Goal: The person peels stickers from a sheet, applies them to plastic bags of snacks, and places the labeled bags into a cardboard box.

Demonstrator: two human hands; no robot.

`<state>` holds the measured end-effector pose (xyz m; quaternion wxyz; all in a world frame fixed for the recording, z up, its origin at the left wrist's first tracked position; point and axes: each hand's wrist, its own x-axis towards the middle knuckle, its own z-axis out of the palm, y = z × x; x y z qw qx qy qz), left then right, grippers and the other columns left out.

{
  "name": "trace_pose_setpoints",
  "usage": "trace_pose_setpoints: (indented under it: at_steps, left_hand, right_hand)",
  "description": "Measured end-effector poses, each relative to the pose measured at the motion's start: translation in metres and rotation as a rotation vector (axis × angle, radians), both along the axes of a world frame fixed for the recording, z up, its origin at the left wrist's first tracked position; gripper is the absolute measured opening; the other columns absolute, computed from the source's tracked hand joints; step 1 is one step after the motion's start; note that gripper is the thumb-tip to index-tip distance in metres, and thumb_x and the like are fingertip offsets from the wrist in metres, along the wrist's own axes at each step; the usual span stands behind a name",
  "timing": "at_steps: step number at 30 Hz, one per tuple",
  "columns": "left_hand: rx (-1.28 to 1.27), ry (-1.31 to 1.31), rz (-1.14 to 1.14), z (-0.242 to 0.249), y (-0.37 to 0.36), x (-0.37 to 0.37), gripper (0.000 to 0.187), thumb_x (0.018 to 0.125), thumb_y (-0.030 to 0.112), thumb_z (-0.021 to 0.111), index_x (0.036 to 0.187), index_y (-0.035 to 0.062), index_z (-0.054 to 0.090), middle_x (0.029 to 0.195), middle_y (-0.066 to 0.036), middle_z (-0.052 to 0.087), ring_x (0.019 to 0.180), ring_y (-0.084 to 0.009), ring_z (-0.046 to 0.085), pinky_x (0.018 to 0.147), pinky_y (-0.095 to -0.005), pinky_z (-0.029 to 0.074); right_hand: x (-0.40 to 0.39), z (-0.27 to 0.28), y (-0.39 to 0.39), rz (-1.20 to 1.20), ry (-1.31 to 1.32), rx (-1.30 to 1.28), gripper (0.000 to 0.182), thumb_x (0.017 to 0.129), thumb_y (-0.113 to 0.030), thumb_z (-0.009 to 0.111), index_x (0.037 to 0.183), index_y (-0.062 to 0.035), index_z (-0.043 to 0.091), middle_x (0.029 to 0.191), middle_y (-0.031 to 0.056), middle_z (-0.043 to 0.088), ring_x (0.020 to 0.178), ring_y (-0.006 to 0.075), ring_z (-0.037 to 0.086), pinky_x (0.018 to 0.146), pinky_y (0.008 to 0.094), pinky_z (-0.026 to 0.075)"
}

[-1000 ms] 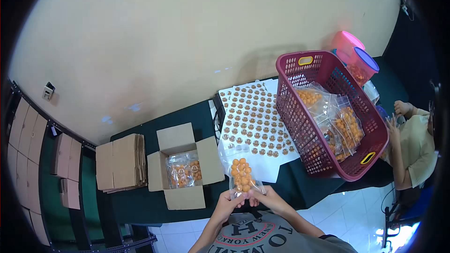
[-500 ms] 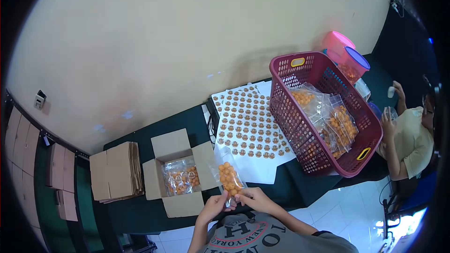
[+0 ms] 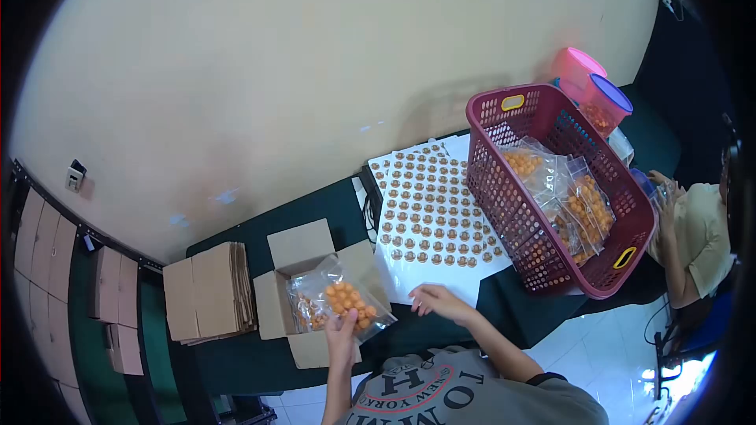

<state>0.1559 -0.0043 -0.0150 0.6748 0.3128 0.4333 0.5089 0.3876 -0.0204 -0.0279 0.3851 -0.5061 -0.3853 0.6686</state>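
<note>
My left hand [image 3: 341, 336] grips the lower edge of a clear plastic bag of round orange snacks [image 3: 344, 299]. The bag hangs tilted over an open cardboard box [image 3: 274, 308], covering part of it; inside, another clear snack bag [image 3: 303, 299] shows. Off to the right, my right hand [image 3: 442, 303] has let its fingers part, slightly curled, with nothing visible in them. It hovers by the lower edge of white sheets with rows of round brown stickers [image 3: 433, 220].
A maroon basket [image 3: 516, 228] with several snack bags stands at right, pink tubs [image 3: 602, 106] behind it. Flattened cartons [image 3: 206, 291] are stacked left of the box on the dark green table [image 3: 315, 208]. Another person [image 3: 693, 228] sits at far right, hands on something small.
My left hand has carried the snack bag left, over the box. My right hand has released the bag and moved right, toward the sticker sheets. The other person's raised hand has lowered.
</note>
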Motion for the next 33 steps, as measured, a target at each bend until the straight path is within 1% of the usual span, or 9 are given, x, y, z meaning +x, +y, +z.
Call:
trace_pose_setpoints:
  at_steps: [7, 9, 11, 14, 18, 23, 26, 31, 33]
  left_hand:
    - [0.119, 0.124, 0.100, 0.008, 0.009, -0.018, 0.031, 0.082, 0.010, 0.058, 0.109, -0.0020, 0.047, 0.101, -0.008, 0.056, 0.090, -0.0152, 0.056, 0.078, -0.0265, 0.046]
    - [0.108, 0.122, 0.123, 0.006, 0.007, -0.020, 0.031, 0.081, 0.008, 0.058, 0.108, -0.0023, 0.049, 0.101, -0.008, 0.057, 0.090, -0.0141, 0.056, 0.078, -0.0247, 0.045]
    - [0.105, 0.181, 0.102, 0.001, 0.005, -0.022, 0.033, 0.082, 0.010, 0.057, 0.111, -0.0014, 0.046, 0.102, -0.008, 0.056, 0.090, -0.0142, 0.056, 0.079, -0.0260, 0.045]
    - [0.129, 0.217, 0.108, 0.000, 0.004, -0.024, 0.033, 0.082, 0.011, 0.057, 0.111, -0.0014, 0.047, 0.102, -0.008, 0.056, 0.090, -0.0130, 0.056, 0.078, -0.0250, 0.045]
    - [0.098, 0.258, 0.146, -0.007, 0.005, -0.033, 0.031, 0.083, 0.011, 0.056, 0.110, -0.0017, 0.048, 0.102, -0.008, 0.057, 0.089, -0.0125, 0.056, 0.078, -0.0249, 0.045]
    - [0.073, 0.235, 0.182, -0.005, 0.014, -0.038, 0.032, 0.082, 0.009, 0.057, 0.110, -0.0031, 0.048, 0.104, -0.009, 0.055, 0.093, -0.0140, 0.054, 0.081, -0.0257, 0.042]
    - [0.115, 0.271, 0.179, -0.009, 0.020, -0.034, 0.033, 0.083, 0.011, 0.056, 0.111, -0.0030, 0.047, 0.103, -0.008, 0.056, 0.090, -0.0131, 0.055, 0.079, -0.0249, 0.043]
    - [0.088, 0.265, 0.125, -0.003, 0.026, -0.024, 0.030, 0.086, 0.016, 0.053, 0.109, -0.0025, 0.048, 0.099, -0.007, 0.057, 0.087, -0.0113, 0.055, 0.076, -0.0239, 0.044]
    - [0.095, 0.333, 0.101, -0.004, 0.025, -0.020, 0.027, 0.087, 0.017, 0.051, 0.106, -0.0022, 0.050, 0.099, -0.008, 0.057, 0.088, -0.0113, 0.054, 0.076, -0.0249, 0.044]
  right_hand:
    - [0.009, -0.122, 0.076, -0.231, -0.476, -0.010, 0.019, 0.072, -0.015, 0.059, 0.082, 0.0014, 0.060, 0.073, 0.0092, 0.061, 0.069, 0.0170, 0.059, 0.060, 0.0271, 0.047]
    - [0.001, -0.140, 0.094, -0.359, -0.869, 0.261, 0.021, 0.069, -0.016, 0.060, 0.080, 0.0014, 0.060, 0.071, 0.0126, 0.061, 0.068, 0.0230, 0.060, 0.062, 0.0307, 0.048]
    - [-0.006, -0.151, 0.113, -0.340, -0.881, 0.246, 0.024, 0.067, -0.018, 0.062, 0.082, 0.0005, 0.059, 0.077, 0.0157, 0.060, 0.073, 0.0284, 0.059, 0.065, 0.0352, 0.048]
    - [-0.019, -0.165, 0.131, -0.313, -1.238, 0.337, 0.036, 0.067, -0.022, 0.065, 0.094, -0.0029, 0.052, 0.094, 0.0146, 0.051, 0.089, 0.0294, 0.052, 0.073, 0.0409, 0.044]
    - [-0.033, -0.171, 0.137, -0.266, -1.387, 0.263, 0.034, 0.068, -0.019, 0.063, 0.093, -0.0013, 0.051, 0.099, 0.0138, 0.048, 0.089, 0.0303, 0.051, 0.072, 0.0461, 0.042]
    - [-0.028, -0.200, 0.147, -0.326, -1.209, 0.332, 0.021, 0.073, -0.012, 0.054, 0.092, -0.0024, 0.051, 0.109, 0.0186, 0.045, 0.089, 0.0330, 0.051, 0.073, 0.0476, 0.040]
    - [-0.025, -0.186, 0.147, -0.386, -1.060, 0.249, 0.007, 0.074, -0.009, 0.053, 0.077, -0.0032, 0.052, 0.092, 0.0157, 0.052, 0.084, 0.0309, 0.052, 0.069, 0.0462, 0.040]
    - [-0.032, -0.211, 0.144, -0.535, -0.917, 0.265, 0.005, 0.077, -0.007, 0.049, 0.073, -0.0044, 0.052, 0.080, 0.0140, 0.052, 0.077, 0.0290, 0.053, 0.064, 0.0387, 0.042]
    - [-0.029, -0.199, 0.130, -0.222, -0.283, 0.010, 0.008, 0.077, -0.013, 0.055, 0.076, -0.0069, 0.049, 0.081, 0.0061, 0.050, 0.075, 0.0196, 0.050, 0.063, 0.0315, 0.040]
